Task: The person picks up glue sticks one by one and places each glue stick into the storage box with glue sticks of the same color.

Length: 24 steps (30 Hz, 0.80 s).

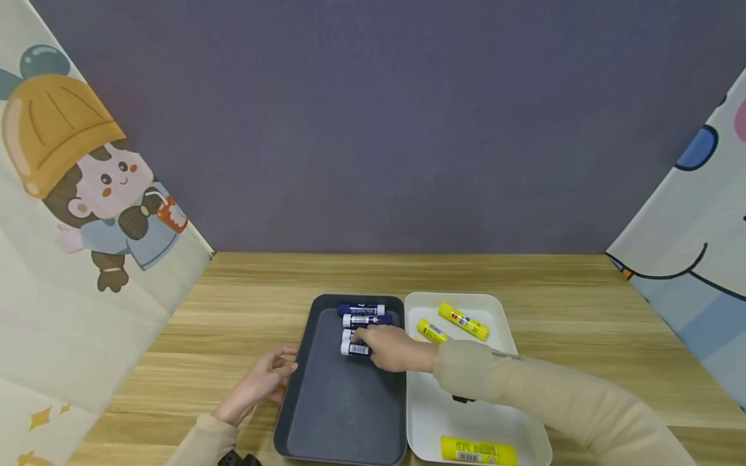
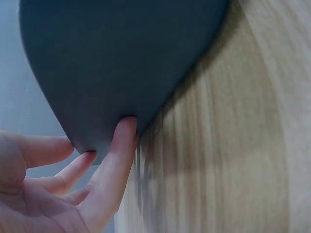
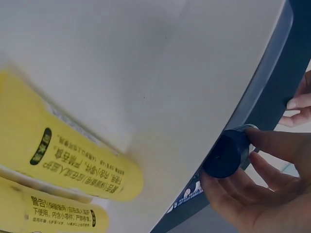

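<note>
In the head view, several dark blue glue sticks with white ends lie crosswise in the upper part of a dark grey tray (image 1: pixel 344 414). My right hand (image 1: pixel 393 348) reaches over the tray and grips the nearest blue glue stick (image 3: pixel 224 154) between thumb and fingers, its dark round end showing in the right wrist view. Two more blue glue sticks (image 1: pixel 367 320) lie farther back; the fingers partly hide another. My left hand (image 1: pixel 262 382) touches the grey tray's left side, fingertips against its outer wall (image 2: pixel 121 63) and thumb at the rim.
A white tray (image 1: pixel 428 421) stands against the grey tray's right side. It holds several yellow glue sticks (image 1: pixel 478 451), some at the back partly hidden by the right arm. Both trays stand on a wooden table (image 1: pixel 245 291), with a dark panel (image 1: pixel 408 129) behind.
</note>
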Each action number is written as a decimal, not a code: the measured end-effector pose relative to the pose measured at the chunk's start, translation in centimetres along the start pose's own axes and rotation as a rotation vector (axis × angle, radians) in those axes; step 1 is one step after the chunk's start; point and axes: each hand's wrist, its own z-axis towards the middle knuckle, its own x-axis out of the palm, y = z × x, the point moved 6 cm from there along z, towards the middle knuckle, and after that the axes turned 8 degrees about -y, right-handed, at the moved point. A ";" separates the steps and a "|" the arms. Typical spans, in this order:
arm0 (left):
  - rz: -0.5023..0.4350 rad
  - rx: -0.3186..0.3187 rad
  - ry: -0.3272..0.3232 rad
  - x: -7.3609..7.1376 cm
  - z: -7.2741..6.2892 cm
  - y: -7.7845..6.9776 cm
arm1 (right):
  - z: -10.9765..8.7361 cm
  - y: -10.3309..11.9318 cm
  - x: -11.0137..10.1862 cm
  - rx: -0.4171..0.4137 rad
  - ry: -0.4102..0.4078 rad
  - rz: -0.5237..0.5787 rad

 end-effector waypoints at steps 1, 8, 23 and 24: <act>0.001 0.000 -0.001 0.0 0.0 0.0 | 0.0 0.1 0.1 -0.003 0.002 -0.004; 0.010 -0.005 -0.010 0.0 -0.1 -0.1 | 0.1 0.4 1.1 -0.010 0.033 -0.012; 0.017 -0.002 -0.018 0.0 -0.2 -0.2 | 0.4 1.3 1.3 -0.035 0.049 -0.039; 0.017 -0.001 -0.020 -0.1 -0.2 -0.2 | 0.4 1.3 1.4 -0.035 0.050 -0.039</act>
